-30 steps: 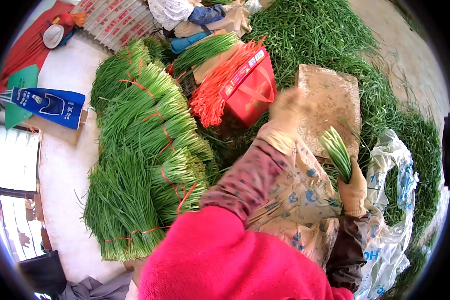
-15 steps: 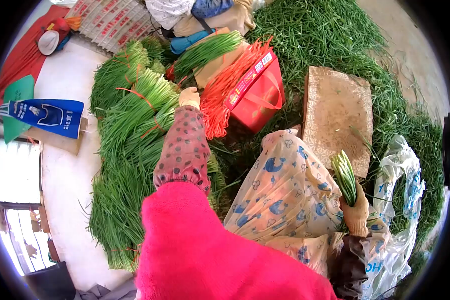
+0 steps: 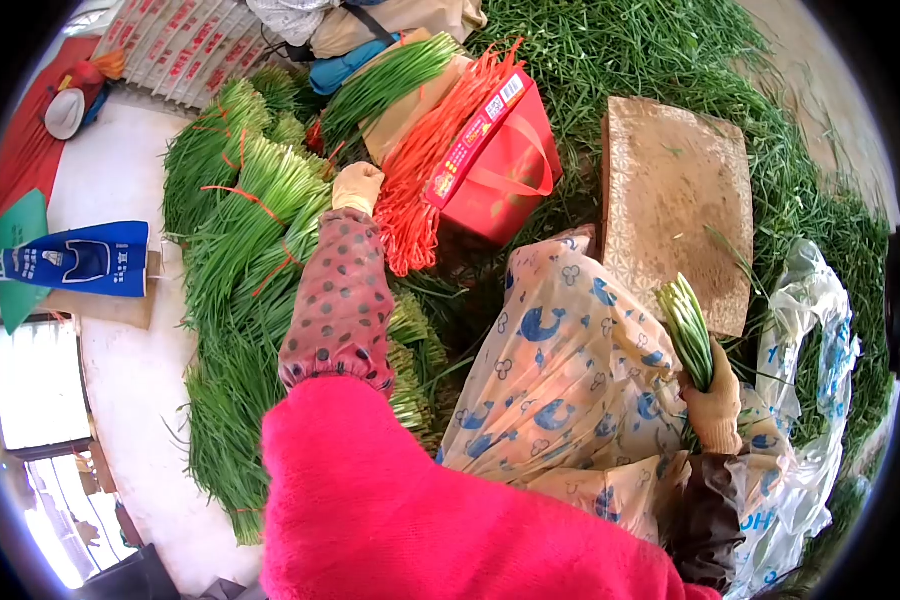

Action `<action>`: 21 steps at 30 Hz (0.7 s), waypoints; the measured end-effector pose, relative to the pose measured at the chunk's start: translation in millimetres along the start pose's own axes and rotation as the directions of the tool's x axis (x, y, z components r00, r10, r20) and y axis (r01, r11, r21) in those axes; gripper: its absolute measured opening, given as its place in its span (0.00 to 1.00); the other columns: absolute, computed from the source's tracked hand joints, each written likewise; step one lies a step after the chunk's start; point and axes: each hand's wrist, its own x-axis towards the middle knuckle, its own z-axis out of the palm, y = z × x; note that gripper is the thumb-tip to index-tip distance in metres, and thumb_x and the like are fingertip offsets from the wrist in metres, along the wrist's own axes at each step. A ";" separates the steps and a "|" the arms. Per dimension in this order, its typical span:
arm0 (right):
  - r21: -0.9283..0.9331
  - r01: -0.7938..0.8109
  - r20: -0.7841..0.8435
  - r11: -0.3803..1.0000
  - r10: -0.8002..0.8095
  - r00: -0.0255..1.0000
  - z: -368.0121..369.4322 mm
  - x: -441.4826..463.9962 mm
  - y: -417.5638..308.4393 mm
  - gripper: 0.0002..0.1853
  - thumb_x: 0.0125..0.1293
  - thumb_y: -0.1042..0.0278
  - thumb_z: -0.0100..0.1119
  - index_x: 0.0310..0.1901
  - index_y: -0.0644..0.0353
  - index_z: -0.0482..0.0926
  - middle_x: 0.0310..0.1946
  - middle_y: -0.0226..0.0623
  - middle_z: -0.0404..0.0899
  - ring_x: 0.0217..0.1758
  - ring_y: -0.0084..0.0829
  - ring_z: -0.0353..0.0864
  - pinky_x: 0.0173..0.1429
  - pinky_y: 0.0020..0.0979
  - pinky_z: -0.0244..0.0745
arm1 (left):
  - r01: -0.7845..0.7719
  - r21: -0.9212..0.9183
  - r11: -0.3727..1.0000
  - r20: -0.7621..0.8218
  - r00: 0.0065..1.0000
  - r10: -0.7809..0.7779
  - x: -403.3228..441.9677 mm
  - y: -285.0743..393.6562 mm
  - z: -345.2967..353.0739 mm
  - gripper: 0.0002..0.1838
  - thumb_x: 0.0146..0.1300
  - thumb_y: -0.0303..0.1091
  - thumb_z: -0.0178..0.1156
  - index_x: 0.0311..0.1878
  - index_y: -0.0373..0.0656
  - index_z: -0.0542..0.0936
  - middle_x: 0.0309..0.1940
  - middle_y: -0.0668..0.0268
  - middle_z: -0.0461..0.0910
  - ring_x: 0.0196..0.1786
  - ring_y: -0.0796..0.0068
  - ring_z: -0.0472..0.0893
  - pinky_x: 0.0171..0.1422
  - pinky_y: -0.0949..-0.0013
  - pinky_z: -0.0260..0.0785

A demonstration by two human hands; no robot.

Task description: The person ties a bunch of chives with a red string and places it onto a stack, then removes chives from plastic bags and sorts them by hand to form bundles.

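My left hand (image 3: 357, 188), in a pale glove, is closed at the edge of the tied green bundles (image 3: 260, 185), right beside the orange-red ties (image 3: 410, 205). What its fingers hold, if anything, is hidden. These ties hang over the side of a red bag (image 3: 505, 165). At the right, my right hand (image 3: 715, 405), also gloved, is wrapped round a small bunch of green stalks (image 3: 686, 325), pale ends up. It is over the whale-print apron (image 3: 555, 370) on my lap.
A dirty brown board (image 3: 675, 215) lies on the loose green leaves (image 3: 630, 60). Clear plastic (image 3: 808, 350) lies at the right. Another person's clothed legs (image 3: 395, 25) show at the top. A blue bag (image 3: 80, 260) and a green one (image 3: 18, 240) are at the left.
My left hand has swung from near the brown board over to the bundles and ties, and its fingers remain closed there. My right hand keeps its bunch. The view has shifted slightly.
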 end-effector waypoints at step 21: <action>0.197 -0.048 -0.079 0.979 0.065 0.995 -11.4 13.9 24.8 0.32 0.54 0.76 0.64 0.63 0.61 0.68 0.35 0.42 0.81 0.29 0.27 0.80 0.35 0.30 0.75 | -0.328 -0.059 0.943 -0.203 0.929 0.311 -21.8 48.8 -62.6 0.25 0.58 0.27 0.61 0.59 0.59 0.77 0.37 0.59 0.84 0.41 0.60 0.83 0.46 0.62 0.74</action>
